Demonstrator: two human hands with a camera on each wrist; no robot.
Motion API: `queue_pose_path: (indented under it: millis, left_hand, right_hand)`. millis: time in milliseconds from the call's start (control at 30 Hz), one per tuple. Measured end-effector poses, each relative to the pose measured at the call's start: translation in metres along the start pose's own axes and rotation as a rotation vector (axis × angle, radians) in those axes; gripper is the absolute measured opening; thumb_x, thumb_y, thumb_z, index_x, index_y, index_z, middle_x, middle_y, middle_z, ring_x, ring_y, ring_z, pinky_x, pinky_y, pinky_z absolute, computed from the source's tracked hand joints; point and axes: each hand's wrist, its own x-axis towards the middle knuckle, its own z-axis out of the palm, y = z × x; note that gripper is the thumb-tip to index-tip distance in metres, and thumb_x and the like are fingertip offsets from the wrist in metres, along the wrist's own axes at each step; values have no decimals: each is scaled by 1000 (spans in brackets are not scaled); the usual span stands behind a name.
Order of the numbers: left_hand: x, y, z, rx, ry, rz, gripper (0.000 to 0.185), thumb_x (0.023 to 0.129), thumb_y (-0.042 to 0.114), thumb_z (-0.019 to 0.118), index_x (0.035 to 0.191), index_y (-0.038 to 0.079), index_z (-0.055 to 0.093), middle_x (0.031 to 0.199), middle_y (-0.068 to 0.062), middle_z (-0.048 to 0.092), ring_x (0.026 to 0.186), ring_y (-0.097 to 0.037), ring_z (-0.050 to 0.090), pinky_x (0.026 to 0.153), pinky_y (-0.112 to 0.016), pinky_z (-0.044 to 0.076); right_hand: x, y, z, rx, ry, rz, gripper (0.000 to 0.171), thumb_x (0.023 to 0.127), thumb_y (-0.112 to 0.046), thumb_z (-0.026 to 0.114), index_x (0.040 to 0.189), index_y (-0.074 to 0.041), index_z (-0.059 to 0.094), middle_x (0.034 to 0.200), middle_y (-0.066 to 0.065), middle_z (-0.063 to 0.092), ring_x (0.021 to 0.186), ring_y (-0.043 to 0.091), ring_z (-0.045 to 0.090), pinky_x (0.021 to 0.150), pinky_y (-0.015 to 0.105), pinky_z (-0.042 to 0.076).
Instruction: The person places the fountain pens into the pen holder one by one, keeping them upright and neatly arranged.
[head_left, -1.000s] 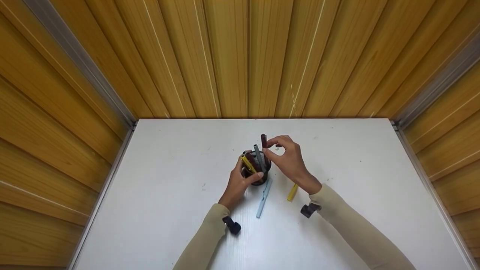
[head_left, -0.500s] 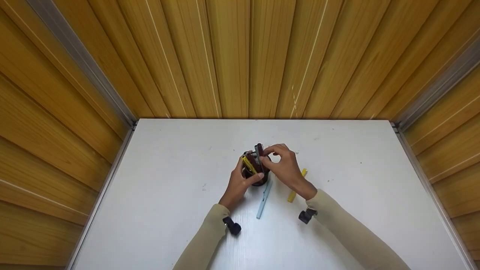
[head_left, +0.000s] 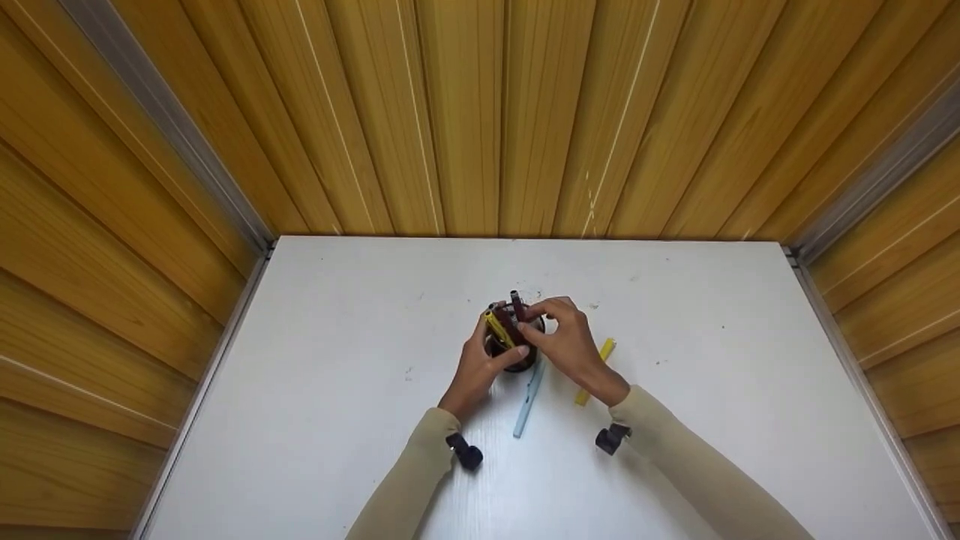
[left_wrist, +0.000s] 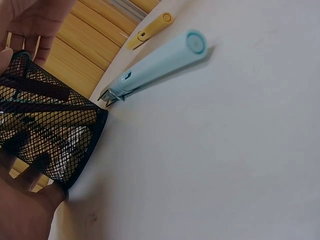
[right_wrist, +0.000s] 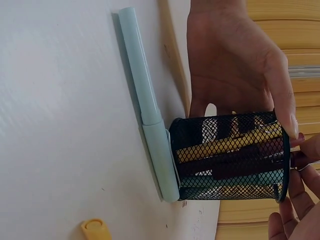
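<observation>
A black mesh pen cup (head_left: 514, 357) (left_wrist: 47, 140) (right_wrist: 230, 157) stands mid-table with several pens in it, among them a yellow one (head_left: 496, 328) and a dark red one (head_left: 517, 309). My left hand (head_left: 480, 360) grips the cup from the left side. My right hand (head_left: 564, 337) is over the cup's right rim and pinches the dark red pen, which stands upright in the cup. A light blue pen (head_left: 528, 396) (left_wrist: 155, 65) (right_wrist: 147, 120) lies on the table touching the cup's base. A yellow pen (head_left: 594, 361) (left_wrist: 150, 31) lies to the right, partly under my right wrist.
The white table (head_left: 315, 420) is enclosed by wooden slat walls (head_left: 480, 112) at the back and both sides. Small black wrist cameras (head_left: 465, 452) sit on both beige sleeves.
My right hand has come down with the dark red pen, lowering it from above the cup into the cup. The left hand has stayed on the cup.
</observation>
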Motion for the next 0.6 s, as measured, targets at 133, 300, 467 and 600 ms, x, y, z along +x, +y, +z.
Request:
queue_pose_path:
  millis: [133,300,467,600]
  left_hand:
    - [0,0,0,-4,2,-3,88,96,42,81,170,23,39,153,-6,59,140,-24,57,123,-50,43]
    - [-1,1,0,11,4,-5,87,96,44,80,170,22,39,153,-6,60,141,-25,57,125,-52,41]
    - [-1,1,1,8,-3,-13,88,96,46,78,170,24,37,154,-3,59,145,-25,54,125,-55,40]
    - [0,0,0,-6,-1,-13,89,96,45,80,171,24,37,153,-4,60,144,-25,55,124,-54,42]
  right_hand:
    - [-1,1,1,0,-3,20,13,94,-8,88,105,-10,81,104,2,76,112,24,61,102,57,53]
    - [-2,3,1,-13,-9,28,15,93,-8,88,107,-10,81,106,3,77,114,25,60,103,59,52]
    - [-3,5,-2,-13,-1,29,18,93,-7,88,110,-8,81,108,4,77,114,25,61,103,55,52]
    - [-4,7,-7,-13,17,30,16,94,-8,87,109,-7,81,107,3,78,113,25,62,102,53,51]
